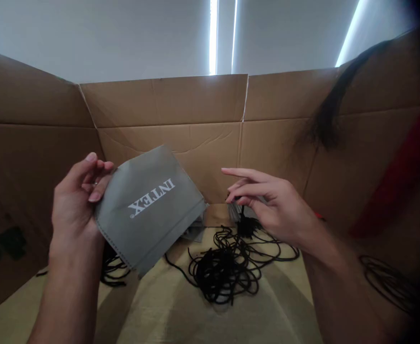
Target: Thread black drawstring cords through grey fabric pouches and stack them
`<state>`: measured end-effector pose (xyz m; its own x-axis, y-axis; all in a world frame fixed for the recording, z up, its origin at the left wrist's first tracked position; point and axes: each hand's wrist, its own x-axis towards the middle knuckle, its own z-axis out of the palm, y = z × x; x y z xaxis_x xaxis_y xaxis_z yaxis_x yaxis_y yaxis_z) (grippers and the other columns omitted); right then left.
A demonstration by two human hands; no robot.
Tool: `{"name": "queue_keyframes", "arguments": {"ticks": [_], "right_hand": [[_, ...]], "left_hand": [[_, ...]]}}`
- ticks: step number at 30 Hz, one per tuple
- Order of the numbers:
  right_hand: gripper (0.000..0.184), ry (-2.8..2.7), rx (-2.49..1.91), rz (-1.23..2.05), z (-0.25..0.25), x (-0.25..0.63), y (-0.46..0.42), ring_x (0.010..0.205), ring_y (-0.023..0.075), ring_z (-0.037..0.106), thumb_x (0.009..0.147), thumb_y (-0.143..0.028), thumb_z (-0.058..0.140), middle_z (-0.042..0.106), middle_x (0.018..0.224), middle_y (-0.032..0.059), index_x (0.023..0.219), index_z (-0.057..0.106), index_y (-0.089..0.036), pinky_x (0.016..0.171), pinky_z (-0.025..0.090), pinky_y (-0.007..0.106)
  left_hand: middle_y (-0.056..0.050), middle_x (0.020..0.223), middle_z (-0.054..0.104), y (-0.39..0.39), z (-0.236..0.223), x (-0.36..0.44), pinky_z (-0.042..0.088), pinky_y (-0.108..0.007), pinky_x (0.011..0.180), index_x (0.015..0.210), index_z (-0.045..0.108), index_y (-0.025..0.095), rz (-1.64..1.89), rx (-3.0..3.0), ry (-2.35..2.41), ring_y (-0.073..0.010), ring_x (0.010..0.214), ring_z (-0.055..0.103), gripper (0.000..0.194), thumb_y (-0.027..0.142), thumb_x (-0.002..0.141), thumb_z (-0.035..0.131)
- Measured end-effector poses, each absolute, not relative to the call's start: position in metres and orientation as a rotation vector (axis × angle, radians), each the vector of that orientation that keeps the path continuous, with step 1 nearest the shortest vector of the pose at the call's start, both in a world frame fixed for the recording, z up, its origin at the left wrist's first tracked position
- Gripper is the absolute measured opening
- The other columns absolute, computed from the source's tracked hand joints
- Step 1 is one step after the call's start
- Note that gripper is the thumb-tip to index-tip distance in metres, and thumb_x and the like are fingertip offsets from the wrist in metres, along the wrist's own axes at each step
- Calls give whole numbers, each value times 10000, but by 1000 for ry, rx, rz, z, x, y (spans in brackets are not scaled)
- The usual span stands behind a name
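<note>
My left hand [82, 191] grips a flat grey pouch [152, 205] by its left corner, thumb and fingers closed on it. The pouch is tilted, with white INTEX lettering upside down and a stitched lower-left edge. To the right, my right hand [263, 196] is raised with its index finger stretched out. Its thumb and other fingers pinch a thin black cord [242, 210], which hangs toward the heap below and is mostly hidden by the hand. Beneath and between both hands lies a tangled heap of black cords [224, 274].
Tall cardboard walls [170, 105] surround a pale yellowish work surface [166, 310]. More black cords [114, 270] lie behind my left forearm. Grey pieces [195, 229] rest behind the pouch. Dark hair [333, 114] and a red strip [392, 177] show at right.
</note>
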<state>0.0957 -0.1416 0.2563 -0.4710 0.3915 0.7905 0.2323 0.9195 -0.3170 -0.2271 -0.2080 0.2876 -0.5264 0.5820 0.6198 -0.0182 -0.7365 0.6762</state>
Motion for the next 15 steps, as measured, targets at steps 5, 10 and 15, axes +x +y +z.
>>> {"name": "queue_keyframes", "arguments": {"ticks": [5,10,15], "right_hand": [[489,-2314,-340,243,248,89,-132,1333,216,655,813,78,453,462,1682,14,896,824,-230,865,642,310],[411,-2284,-224,564,237,74,-119,1488,248,532,861,24,517,454,1687,-1,893,822,-249,1003,601,391],[265,-2118,2,1026,232,70,-117,1310,281,684,1001,-320,679,649,1518,94,781,779,-210,978,580,391]], "left_hand": [[30,627,703,-208,288,-215,418,-41,357,743,646,175,2043,607,594,32,285,313,356,236,1059,493],[68,647,723,-208,284,-228,374,-81,324,768,665,200,1873,739,598,30,290,268,209,298,949,700],[64,638,692,-208,284,-220,308,-114,320,733,670,196,1900,872,699,12,320,160,266,332,961,668]]}}
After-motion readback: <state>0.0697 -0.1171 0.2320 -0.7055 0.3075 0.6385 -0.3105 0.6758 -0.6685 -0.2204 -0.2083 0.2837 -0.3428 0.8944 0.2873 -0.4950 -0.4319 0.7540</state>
